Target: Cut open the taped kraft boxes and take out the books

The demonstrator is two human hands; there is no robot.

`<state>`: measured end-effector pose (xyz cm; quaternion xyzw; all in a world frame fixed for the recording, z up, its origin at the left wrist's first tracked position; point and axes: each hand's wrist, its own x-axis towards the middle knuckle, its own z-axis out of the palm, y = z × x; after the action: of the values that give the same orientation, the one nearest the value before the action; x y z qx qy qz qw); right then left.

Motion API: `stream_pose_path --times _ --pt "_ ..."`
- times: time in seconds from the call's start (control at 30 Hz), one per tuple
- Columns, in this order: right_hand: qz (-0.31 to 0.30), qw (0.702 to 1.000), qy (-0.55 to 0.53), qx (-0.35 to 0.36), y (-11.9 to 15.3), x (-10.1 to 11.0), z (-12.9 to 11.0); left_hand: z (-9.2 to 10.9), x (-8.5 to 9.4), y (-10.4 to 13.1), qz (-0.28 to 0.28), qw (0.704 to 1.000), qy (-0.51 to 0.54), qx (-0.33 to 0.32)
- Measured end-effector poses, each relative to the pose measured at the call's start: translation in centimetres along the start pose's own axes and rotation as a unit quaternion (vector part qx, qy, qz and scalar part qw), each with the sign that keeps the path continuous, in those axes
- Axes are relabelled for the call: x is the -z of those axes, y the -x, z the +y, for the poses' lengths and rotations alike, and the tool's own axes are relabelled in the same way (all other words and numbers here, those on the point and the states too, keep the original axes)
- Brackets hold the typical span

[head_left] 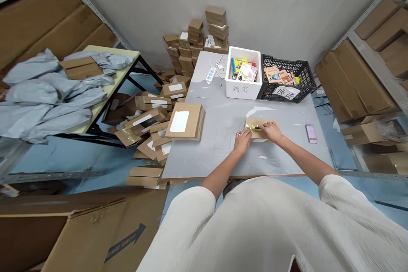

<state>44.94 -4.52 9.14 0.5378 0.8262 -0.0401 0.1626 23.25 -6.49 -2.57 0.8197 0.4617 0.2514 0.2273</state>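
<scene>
right hand [271, 131]: fingers closed around a slim dark tool [256, 127] atop a small carton [257, 135]
left hand [243, 141]: fingers bent at the carton's left edge; cannot tell if gripping

We saw a small brown carton [264, 122] lying flat, glossy tape [250, 124] toward nine o'clock. Above it, we saw a slim, dark tool [256, 128].

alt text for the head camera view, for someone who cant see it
A person's right hand holds a slim tool at a taped cardboard box, the left hand at its left end. Beyond, on the grey table, stand a white bin and black crate.
</scene>
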Motion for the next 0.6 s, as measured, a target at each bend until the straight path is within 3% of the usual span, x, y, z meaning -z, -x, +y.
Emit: stream_pose_path --times 0.6 --pt "-0.015 1.000 0.009 0.021 -0.88 0.43 0.09 0.18 0.27 -0.02 -0.003 1.000 -0.009 0.014"
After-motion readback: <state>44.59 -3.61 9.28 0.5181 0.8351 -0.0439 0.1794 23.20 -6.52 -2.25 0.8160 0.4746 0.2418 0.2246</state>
